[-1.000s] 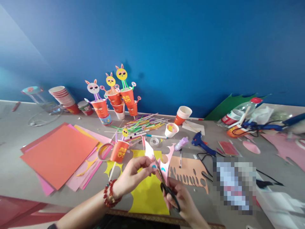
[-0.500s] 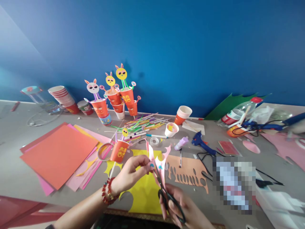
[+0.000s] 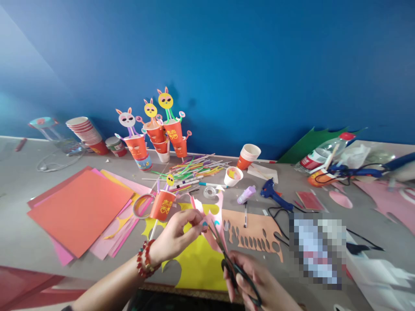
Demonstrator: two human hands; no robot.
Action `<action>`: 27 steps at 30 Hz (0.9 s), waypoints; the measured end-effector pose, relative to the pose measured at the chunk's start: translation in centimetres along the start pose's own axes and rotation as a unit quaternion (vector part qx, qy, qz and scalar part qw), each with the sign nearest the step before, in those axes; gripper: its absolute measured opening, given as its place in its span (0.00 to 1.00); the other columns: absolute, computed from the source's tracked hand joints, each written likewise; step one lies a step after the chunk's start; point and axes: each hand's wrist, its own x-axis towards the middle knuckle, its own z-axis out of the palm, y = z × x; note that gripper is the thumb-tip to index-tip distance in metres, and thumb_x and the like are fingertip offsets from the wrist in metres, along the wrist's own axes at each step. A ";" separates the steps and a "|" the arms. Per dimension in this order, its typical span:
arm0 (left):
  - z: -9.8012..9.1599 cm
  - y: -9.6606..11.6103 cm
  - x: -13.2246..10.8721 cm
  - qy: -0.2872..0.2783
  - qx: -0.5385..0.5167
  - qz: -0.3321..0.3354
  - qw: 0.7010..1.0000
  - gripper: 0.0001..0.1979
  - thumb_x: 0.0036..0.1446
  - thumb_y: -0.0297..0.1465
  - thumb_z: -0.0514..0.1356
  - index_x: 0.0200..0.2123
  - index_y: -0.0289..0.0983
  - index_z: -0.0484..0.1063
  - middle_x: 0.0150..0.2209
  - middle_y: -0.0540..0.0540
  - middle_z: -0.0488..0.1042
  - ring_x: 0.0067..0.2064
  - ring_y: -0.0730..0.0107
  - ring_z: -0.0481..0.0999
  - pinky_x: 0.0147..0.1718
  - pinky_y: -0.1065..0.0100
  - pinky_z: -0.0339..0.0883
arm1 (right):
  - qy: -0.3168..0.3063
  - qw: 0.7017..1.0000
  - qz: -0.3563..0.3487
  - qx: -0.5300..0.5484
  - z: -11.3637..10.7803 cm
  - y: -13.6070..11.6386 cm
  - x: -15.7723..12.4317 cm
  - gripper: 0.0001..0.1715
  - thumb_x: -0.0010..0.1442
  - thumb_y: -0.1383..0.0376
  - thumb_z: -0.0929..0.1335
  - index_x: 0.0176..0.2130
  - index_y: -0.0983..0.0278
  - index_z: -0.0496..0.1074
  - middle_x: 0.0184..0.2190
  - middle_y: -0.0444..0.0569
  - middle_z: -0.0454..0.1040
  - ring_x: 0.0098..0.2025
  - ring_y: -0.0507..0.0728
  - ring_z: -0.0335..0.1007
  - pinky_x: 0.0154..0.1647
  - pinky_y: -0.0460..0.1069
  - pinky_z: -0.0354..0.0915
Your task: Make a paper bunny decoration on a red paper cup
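Note:
My left hand [image 3: 177,235], with a red bead bracelet on its wrist, pinches a pink paper cut-out [image 3: 212,218] and holds it up over the table. Black-handled scissors [image 3: 231,259] are gripped in my right hand [image 3: 259,287], their blades slightly apart and pointing up into the lower edge of the pink paper. A yellow sheet [image 3: 197,265] lies on the table under both hands. Just left of the paper stands an orange cup [image 3: 163,204] with a small yellow face on a stick.
Orange and pink sheets [image 3: 78,209] lie stacked at the left. Bunny-topped orange cups [image 3: 155,134] stand by the blue wall, with straws [image 3: 191,168], tape [image 3: 210,191], a blue glue gun [image 3: 272,193] and a perforated tan sheet [image 3: 256,231] around. Stacked cups [image 3: 249,156] and a bottle [image 3: 320,157] stand at the right.
The pink paper has turned and tilted in my left hand. My right hand has drawn the scissors slightly lower and to the right, and the blades have opened a little.

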 end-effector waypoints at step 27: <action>0.7 -1.1 -0.5 0.024 0.061 0.059 0.996 0.10 0.65 0.28 0.54 0.29 0.38 0.62 0.31 0.46 0.70 0.35 0.67 0.69 0.36 0.68 0.63 | -0.078 0.996 0.020 0.042 -1.7 0.3 -1.1 0.38 0.58 0.35 0.65 0.38 0.69 0.67 0.26 0.53 0.79 0.10 0.41 0.53 0.09 0.38 0.48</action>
